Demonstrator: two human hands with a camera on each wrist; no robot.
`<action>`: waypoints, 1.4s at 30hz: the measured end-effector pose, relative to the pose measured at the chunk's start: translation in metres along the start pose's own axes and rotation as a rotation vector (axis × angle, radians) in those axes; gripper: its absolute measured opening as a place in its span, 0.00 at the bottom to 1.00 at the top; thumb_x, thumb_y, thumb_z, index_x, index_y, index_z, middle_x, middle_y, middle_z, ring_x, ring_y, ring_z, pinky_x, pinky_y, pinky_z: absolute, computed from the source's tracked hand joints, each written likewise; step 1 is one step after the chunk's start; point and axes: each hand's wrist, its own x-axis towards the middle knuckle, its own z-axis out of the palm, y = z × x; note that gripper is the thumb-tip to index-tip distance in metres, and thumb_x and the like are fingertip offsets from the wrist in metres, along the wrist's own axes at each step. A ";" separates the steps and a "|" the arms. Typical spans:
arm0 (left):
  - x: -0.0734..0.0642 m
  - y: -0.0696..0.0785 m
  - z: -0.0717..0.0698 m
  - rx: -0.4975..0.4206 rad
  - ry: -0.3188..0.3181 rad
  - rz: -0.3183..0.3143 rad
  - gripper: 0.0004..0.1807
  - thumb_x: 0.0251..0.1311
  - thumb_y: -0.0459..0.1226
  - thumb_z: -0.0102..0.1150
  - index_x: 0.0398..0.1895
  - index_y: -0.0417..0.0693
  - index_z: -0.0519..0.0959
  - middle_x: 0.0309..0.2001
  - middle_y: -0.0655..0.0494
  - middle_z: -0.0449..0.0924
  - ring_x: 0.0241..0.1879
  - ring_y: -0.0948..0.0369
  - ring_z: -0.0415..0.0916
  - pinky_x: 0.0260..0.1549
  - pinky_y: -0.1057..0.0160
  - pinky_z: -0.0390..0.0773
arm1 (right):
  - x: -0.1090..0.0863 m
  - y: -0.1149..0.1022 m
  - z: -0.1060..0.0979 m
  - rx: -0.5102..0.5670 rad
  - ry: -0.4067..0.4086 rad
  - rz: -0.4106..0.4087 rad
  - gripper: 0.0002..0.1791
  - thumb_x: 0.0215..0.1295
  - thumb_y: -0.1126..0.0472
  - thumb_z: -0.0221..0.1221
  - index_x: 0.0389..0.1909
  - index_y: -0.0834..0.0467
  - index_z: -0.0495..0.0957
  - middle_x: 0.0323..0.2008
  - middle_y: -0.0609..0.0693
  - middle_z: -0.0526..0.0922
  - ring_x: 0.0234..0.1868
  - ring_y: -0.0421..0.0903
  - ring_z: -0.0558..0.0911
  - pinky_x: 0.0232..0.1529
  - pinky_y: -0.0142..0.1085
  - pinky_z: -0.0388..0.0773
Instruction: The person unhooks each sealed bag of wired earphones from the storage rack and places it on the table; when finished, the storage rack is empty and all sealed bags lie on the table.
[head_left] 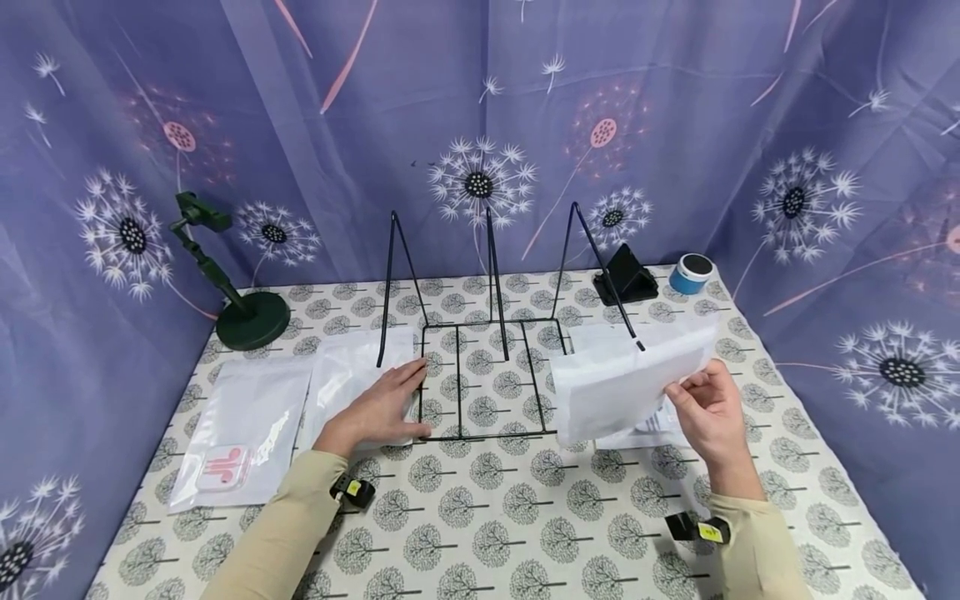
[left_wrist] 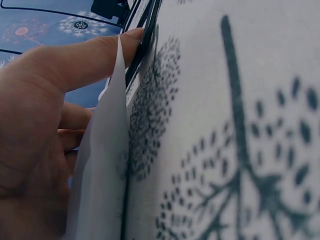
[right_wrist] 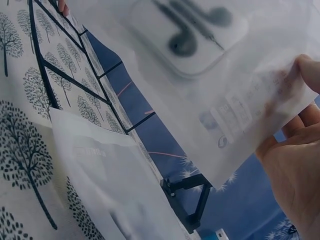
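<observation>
My right hand (head_left: 708,412) pinches the right edge of a white translucent zip bag (head_left: 630,387) between thumb and fingers. In the right wrist view, earphones in a clear case (right_wrist: 190,35) show through this bag. The tip of the right prong of a black wire rack (head_left: 491,435) overlaps the bag's upper part. With fingers extended, my left hand (head_left: 382,404) rests at the rack's left side, the thumb at its front corner. Under that hand lies another white bag (head_left: 352,358); its edge stands up beside the thumb (left_wrist: 85,65) in the left wrist view.
At the far left lies a white bag (head_left: 262,400) with a pink-marked case (head_left: 225,468). More white bags (head_left: 652,437) lie beneath the held one. A dark green stand (head_left: 253,321), a black phone holder (head_left: 626,275) and a blue jar (head_left: 691,275) stand along the back.
</observation>
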 end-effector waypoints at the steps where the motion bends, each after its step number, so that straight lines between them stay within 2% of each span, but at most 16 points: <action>1: 0.000 0.000 0.001 -0.003 -0.001 -0.002 0.59 0.51 0.61 0.65 0.76 0.39 0.49 0.79 0.48 0.39 0.76 0.46 0.44 0.75 0.46 0.46 | 0.000 0.000 0.000 0.008 -0.006 -0.004 0.19 0.60 0.85 0.51 0.53 0.78 0.64 0.46 0.62 0.83 0.48 0.51 0.83 0.52 0.37 0.82; 9: 0.000 0.000 0.001 -0.002 -0.007 -0.021 0.59 0.50 0.62 0.65 0.76 0.41 0.49 0.79 0.50 0.38 0.76 0.47 0.44 0.75 0.47 0.46 | -0.004 -0.007 0.001 0.026 -0.013 0.003 0.19 0.60 0.85 0.51 0.52 0.77 0.64 0.46 0.61 0.83 0.48 0.50 0.83 0.53 0.37 0.81; 16: 0.001 -0.001 0.002 0.020 0.003 -0.005 0.59 0.50 0.63 0.65 0.76 0.39 0.50 0.79 0.49 0.39 0.76 0.47 0.45 0.75 0.47 0.46 | -0.006 -0.010 0.001 -0.028 -0.013 -0.037 0.18 0.59 0.85 0.51 0.51 0.79 0.64 0.42 0.61 0.83 0.46 0.50 0.83 0.51 0.35 0.82; 22: 0.001 -0.001 0.003 0.008 -0.002 -0.015 0.59 0.50 0.63 0.65 0.76 0.40 0.50 0.79 0.50 0.38 0.76 0.47 0.44 0.74 0.47 0.47 | -0.009 -0.016 -0.002 -0.005 -0.010 -0.034 0.18 0.59 0.86 0.51 0.52 0.79 0.63 0.41 0.61 0.82 0.44 0.50 0.83 0.49 0.34 0.82; 27: 0.001 -0.001 0.003 0.013 0.000 -0.016 0.59 0.50 0.63 0.65 0.76 0.40 0.50 0.79 0.51 0.38 0.76 0.48 0.44 0.75 0.47 0.47 | -0.012 -0.022 -0.009 0.020 0.009 -0.015 0.19 0.59 0.86 0.50 0.52 0.78 0.63 0.41 0.61 0.83 0.44 0.49 0.82 0.49 0.34 0.82; 34: 0.000 -0.001 0.002 0.010 -0.005 -0.025 0.59 0.50 0.63 0.64 0.76 0.41 0.50 0.79 0.52 0.38 0.76 0.48 0.44 0.75 0.47 0.47 | -0.015 -0.030 -0.024 -0.009 0.048 0.004 0.20 0.59 0.86 0.51 0.54 0.78 0.63 0.40 0.61 0.84 0.45 0.49 0.83 0.51 0.34 0.82; 42: 0.001 -0.002 0.003 0.013 -0.003 -0.018 0.59 0.50 0.64 0.64 0.76 0.41 0.49 0.79 0.51 0.38 0.76 0.48 0.44 0.74 0.47 0.47 | -0.017 -0.036 -0.045 0.097 0.083 0.012 0.23 0.61 0.89 0.42 0.57 0.77 0.58 0.45 0.67 0.82 0.49 0.55 0.82 0.55 0.39 0.81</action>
